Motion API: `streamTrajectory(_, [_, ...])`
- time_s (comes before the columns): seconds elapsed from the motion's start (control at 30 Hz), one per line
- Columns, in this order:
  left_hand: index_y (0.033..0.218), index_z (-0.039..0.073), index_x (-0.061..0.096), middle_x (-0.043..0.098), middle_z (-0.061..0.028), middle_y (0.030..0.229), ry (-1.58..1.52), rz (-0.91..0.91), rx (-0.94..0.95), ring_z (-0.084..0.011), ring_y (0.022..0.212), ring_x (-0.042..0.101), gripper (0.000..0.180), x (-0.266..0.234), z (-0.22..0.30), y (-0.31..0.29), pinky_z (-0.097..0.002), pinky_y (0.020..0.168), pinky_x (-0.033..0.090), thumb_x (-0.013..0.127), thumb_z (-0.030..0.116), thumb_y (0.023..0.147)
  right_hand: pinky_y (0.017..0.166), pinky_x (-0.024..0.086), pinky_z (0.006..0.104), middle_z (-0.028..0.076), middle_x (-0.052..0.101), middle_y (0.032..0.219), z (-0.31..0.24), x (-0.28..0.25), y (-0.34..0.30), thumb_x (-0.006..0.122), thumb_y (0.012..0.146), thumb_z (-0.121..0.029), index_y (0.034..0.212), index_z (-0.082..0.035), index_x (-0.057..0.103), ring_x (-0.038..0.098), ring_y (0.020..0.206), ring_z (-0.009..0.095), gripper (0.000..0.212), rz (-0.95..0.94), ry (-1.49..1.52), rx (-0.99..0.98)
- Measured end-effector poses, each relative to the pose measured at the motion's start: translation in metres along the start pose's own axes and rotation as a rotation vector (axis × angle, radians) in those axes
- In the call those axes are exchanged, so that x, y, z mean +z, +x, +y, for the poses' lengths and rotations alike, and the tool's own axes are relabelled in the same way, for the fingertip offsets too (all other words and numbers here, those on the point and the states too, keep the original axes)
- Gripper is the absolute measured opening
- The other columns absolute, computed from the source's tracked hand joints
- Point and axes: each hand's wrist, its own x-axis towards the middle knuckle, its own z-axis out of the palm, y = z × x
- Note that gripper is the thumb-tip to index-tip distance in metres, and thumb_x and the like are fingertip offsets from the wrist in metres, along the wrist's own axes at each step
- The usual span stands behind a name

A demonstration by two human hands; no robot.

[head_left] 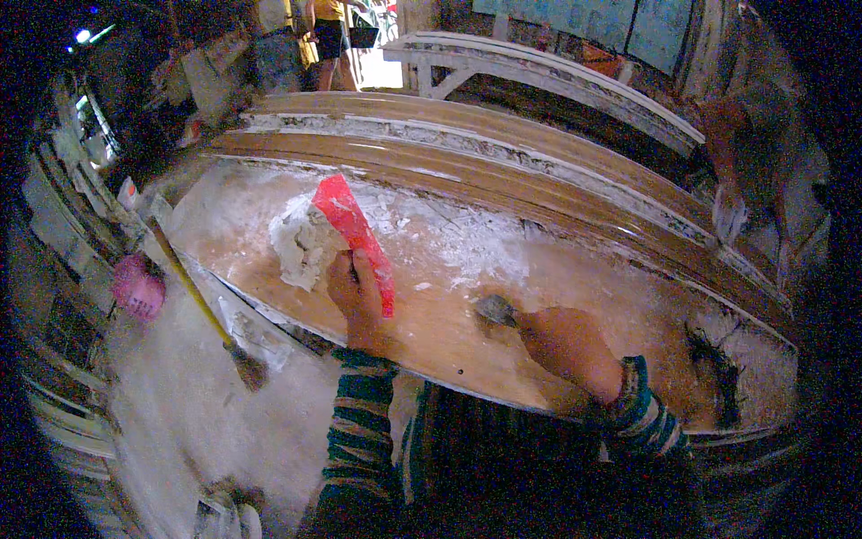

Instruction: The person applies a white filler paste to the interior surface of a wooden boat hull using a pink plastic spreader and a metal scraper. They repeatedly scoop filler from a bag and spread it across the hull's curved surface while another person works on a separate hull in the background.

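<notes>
My left hand (356, 283) is closed on a long, flat red scraper (345, 208), smeared with white in places. Right beside it, a thick off-white lump of putty (296, 241) sits on the wooden board (431, 337). My right hand (569, 349) grips a small grey tool with a rounded end (496, 310), held low over the board; its handle is hidden in my fist, so I cannot tell if it is a spoon or a small putty knife. White powder and crumbs (476, 247) cover the board beyond my hands.
Long brown wooden mouldings (377, 144) run along the board's far side. A yellow-handled brush (193, 287) and a pink bundle (139, 287) are at left, dark strands (718, 377) at right. One person (331, 40) stands far off; another person's arm (729, 171) shows at right.
</notes>
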Motion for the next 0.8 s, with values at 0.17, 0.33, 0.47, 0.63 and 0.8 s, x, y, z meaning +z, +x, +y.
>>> streamTrajectory(0.17, [0.080, 0.004, 0.057, 0.055, -0.0158, 0.072, -0.013, 0.047, 0.019, -0.0338, 0.071, 0.051, 0.034, 0.000, 0.005, -0.001, -0.0446, 0.065, 0.038, 0.049, 0.034, 0.093, 0.056, 0.048, 0.0506, 0.018, 0.064, 0.072, -0.013, 0.012, 0.034, 0.052, 0.084, -0.021, 0.088, -0.010, 0.065, 0.062, 0.064, 0.039, 0.018, 0.209, 0.172, -0.019])
streamTrajectory(0.33, [0.081, 0.003, 0.057, 0.056, -0.0165, 0.073, 0.006, 0.051, 0.017, -0.0356, 0.073, 0.051, 0.034, -0.003, 0.007, 0.002, -0.0454, 0.067, 0.039, 0.048, 0.034, 0.093, 0.055, 0.048, 0.0504, 0.018, 0.064, 0.073, -0.004, 0.000, 0.029, 0.050, 0.086, -0.022, 0.093, -0.011, 0.066, 0.062, 0.064, 0.039, 0.020, 0.092, 0.006, -0.053])
streamTrajectory(0.47, [0.082, 0.003, 0.058, 0.057, -0.0175, 0.075, 0.001, -0.012, -0.025, -0.0367, 0.074, 0.052, 0.034, -0.003, 0.008, 0.001, -0.0460, 0.068, 0.039, 0.048, 0.034, 0.093, 0.056, 0.049, 0.0506, 0.018, 0.065, 0.073, -0.009, 0.004, 0.018, 0.050, 0.087, -0.023, 0.093, -0.010, 0.066, 0.062, 0.063, 0.040, 0.022, 0.082, 0.013, -0.005])
streamTrajectory(0.63, [0.083, 0.003, 0.057, 0.057, -0.0179, 0.076, -0.007, 0.005, -0.017, -0.0369, 0.076, 0.052, 0.034, -0.003, 0.008, 0.000, -0.0464, 0.068, 0.039, 0.048, 0.034, 0.093, 0.056, 0.049, 0.0504, 0.018, 0.065, 0.073, -0.010, 0.011, 0.041, 0.050, 0.086, -0.024, 0.091, -0.010, 0.066, 0.063, 0.064, 0.040, 0.022, 0.136, 0.025, -0.027])
streamTrajectory(0.8, [0.083, 0.003, 0.057, 0.057, -0.0176, 0.076, 0.042, 0.017, -0.011, -0.0373, 0.076, 0.052, 0.033, -0.002, 0.007, 0.003, -0.0467, 0.068, 0.039, 0.048, 0.033, 0.093, 0.056, 0.049, 0.0505, 0.019, 0.065, 0.072, -0.002, 0.004, 0.021, 0.051, 0.086, -0.022, 0.094, -0.010, 0.065, 0.063, 0.064, 0.040, 0.021, -0.054, -0.043, -0.068])
